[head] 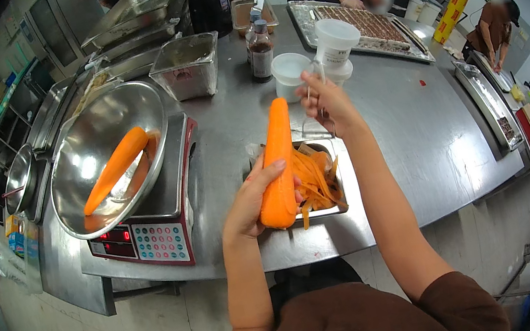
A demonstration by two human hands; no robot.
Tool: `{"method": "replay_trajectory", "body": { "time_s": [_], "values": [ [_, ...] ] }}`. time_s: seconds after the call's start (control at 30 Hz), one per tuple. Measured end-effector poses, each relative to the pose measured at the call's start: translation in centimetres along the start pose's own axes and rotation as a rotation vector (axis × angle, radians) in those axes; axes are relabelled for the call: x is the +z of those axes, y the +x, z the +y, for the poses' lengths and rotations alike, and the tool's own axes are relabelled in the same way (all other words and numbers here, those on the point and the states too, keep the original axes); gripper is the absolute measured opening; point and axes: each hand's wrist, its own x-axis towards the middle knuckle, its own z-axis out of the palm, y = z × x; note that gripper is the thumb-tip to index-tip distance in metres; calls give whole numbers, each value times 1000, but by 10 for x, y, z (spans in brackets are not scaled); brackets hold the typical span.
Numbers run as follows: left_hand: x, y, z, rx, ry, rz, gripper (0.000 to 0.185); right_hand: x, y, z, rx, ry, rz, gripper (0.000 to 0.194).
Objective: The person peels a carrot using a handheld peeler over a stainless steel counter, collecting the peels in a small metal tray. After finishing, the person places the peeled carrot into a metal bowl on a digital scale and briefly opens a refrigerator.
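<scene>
A large peeled carrot [277, 169] is held upright, slightly tilted, in my left hand [261, 192], its thick end towards me. Beside its upper end, my right hand [327, 106] grips a thin metal tool [322, 73], perhaps a wire-handled peeler; its blade cannot be made out. Orange peelings [318, 178] fill a rectangular metal pan [344, 199] beneath and between my hands. Another peeled carrot [116, 170] lies in a big steel bowl [64, 197], which rests on a digital scale [160, 239] to the left.
White plastic tubs [289, 70], dark bottles [261, 54] and a wrapped metal container [187, 68] stand behind the pan. A co-worker's gloved hand [352, 2] is at a tray of layered cake [362, 25]. Another person [490, 31] works at the far right. The steel table's edge [321, 259] is near me.
</scene>
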Motion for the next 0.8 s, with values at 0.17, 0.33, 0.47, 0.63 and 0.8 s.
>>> {"method": "replay_trajectory", "body": {
  "time_s": [0.17, 0.33, 0.47, 0.63, 0.8],
  "values": [
    [0, 1, 0, 2, 37, -74, 64, 6, -21, -1, 118, -325, -340, 30],
    [2, 1, -11, 109, 241, 56, 70, 3, -22, -1, 105, -293, -279, 22],
    [-3, -5, -6, 222, 186, 179, 64, 12, -30, -19, -67, -346, -237, 22],
    [-17, -19, 5, 260, 71, 365, 48, 40, -53, -58, -282, -401, -321, 27],
    [-18, -23, 0, 273, -26, 389, 41, 33, -55, -55, -429, -481, -476, 23]
  ]
}}
